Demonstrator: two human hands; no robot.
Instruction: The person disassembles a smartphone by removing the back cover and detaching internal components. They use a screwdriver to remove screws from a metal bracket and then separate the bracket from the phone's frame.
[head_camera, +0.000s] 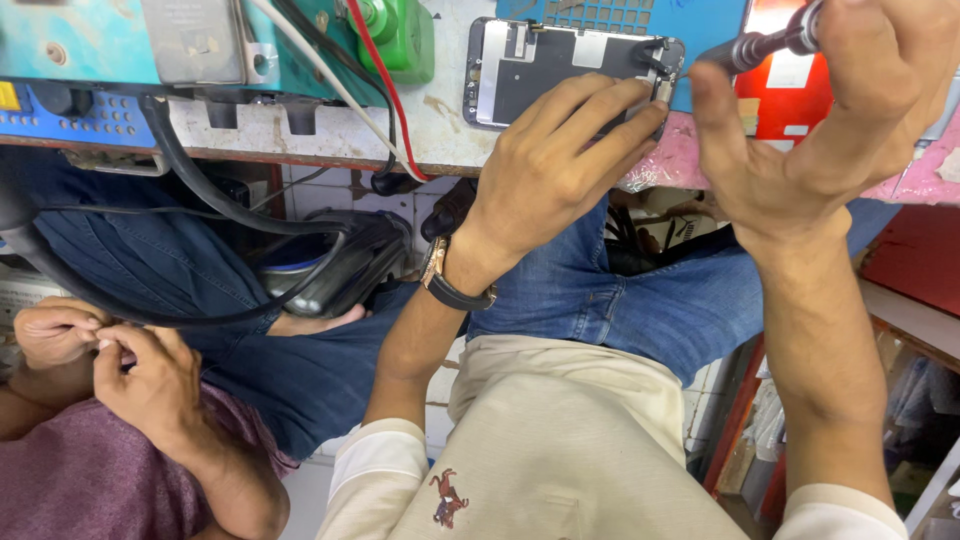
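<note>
The opened phone screen assembly, back side up, lies at twelve o'clock on the worn workbench, under the fingertips of the left hand. That hand is spread flat, fingers apart, pressing the assembly's right end. At two o'clock the right hand is closed around a screwdriver, tip pointing toward the assembly's corner. Another person's hands sit at eight o'clock. Cables hang below the bench edge.

Left hand spread flat; right hand apparently gripping.
</note>
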